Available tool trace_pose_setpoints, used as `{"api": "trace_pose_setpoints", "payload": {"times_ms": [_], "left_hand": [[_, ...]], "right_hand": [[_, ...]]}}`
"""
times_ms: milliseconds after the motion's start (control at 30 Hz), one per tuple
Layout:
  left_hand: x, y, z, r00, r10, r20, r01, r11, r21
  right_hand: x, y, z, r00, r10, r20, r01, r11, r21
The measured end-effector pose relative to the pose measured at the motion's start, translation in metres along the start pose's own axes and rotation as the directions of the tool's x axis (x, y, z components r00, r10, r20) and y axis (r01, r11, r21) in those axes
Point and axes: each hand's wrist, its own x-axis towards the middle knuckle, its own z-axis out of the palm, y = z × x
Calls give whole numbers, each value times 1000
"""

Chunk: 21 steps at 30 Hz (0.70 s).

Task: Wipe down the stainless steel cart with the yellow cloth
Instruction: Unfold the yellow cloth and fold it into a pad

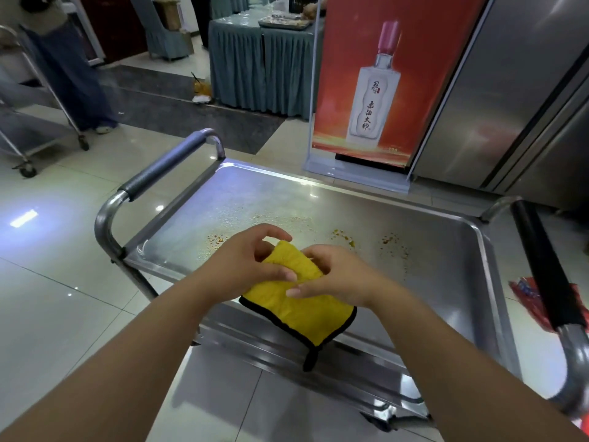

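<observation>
Bunching the yellow cloth w/ both hands, left hand & right hand gripping it just above the cart tray's near edge. Risk: orange crumbs getting smeared or pushed overboard if wiping too fast.

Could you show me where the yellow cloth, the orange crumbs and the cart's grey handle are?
yellow cloth [299,309]: head view, on its flat lower part.
orange crumbs [391,240]: head view, on the right-hand patch on the tray.
grey handle [165,165]: head view, on the middle of its padded grip.
</observation>
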Motion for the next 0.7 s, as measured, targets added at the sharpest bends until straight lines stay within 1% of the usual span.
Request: {"api": "trace_pose_setpoints", "payload": {"times_ms": [100, 167, 267, 333, 367, 467, 567, 633, 700], "left_hand": [[3, -22, -27, 997, -15, -78, 10, 997, -74], [6, -40, -48, 992, -11, -126, 0, 996, -87], [6, -64, -78, 983, 7, -184, -9, 1000, -13], [7, -77, -94, 976, 18, -219, -7, 999, 52], [9, -82, -98, 973, 11, -232, 1, 999, 52], [16, -101, -112, 968, -69, -243, 54, 996, -69], [21, -109, -122, 973, -113, -201, 67, 973, -220], [24, -110, -129, 979, -142, -146, 79, 925, -371], [27, -110, -136, 984, -154, -89, 86, 850, -520]], "right_hand": [[25, -14, 21, 996, 6, -84, -6, 1000, -8], [43, -20, 35, 989, 42, -145, -37, 999, 37], [69, -28, 55, 966, 109, -234, -72, 984, 162], [84, -35, 68, 959, 141, -245, -69, 957, 280], [90, -38, 73, 959, 150, -239, -66, 943, 326], [110, -49, 92, 963, 124, -240, -21, 920, 391], [123, -56, 104, 966, 60, -253, 48, 914, 402], [131, -59, 109, 960, 38, -277, 72, 924, 377], [140, -59, 111, 952, 31, -305, 84, 931, 356]]}}
